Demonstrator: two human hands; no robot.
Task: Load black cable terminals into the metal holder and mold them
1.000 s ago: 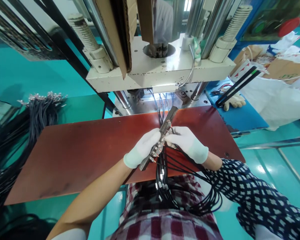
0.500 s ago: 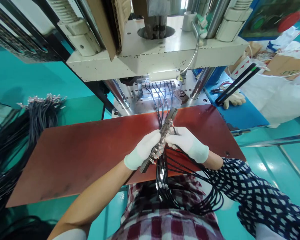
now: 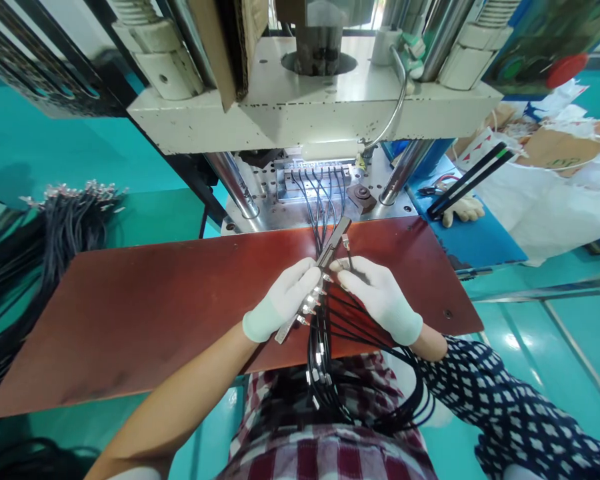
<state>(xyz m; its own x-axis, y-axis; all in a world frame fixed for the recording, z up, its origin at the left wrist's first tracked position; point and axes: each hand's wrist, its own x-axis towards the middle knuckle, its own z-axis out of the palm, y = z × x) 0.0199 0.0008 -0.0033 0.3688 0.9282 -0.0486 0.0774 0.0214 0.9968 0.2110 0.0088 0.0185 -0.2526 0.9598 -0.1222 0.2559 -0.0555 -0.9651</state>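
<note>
the left hand (image 3: 283, 300) in a white glove is closed around a slim metal bar (image 3: 314, 280) that slants from low left up to the right, over the brown tabletop (image 3: 145, 307). a row of small metal plugs sits along the bar's lower part. the right hand (image 3: 380, 297), also gloved, pinches one thin black cable (image 3: 347, 257) near its metal tip, thumb and forefinger pressed together just beside the bar's upper end. the tip points up, close to the bar but seemingly not yet seated in it.

a bundle of black cables (image 3: 330, 373) hangs from the bar down over the tabletop's near edge into the lap. behind the hands, more cables already run into a metal mould (image 3: 313, 180) under the pale press (image 3: 310, 100).

judging from this, the step in hand looks like setting the cable's tip into the next free place on the bar. to do it well, the left hand should hold the bar steady and level, while the right grips close to the tip so it does not bend, lines it up with the slot, and pushes straight in. it helps to keep the loose cables untangled below.

far left lies a pile of black cables (image 3: 55, 220); to the right a glove (image 3: 463, 208) on a blue mat.
</note>
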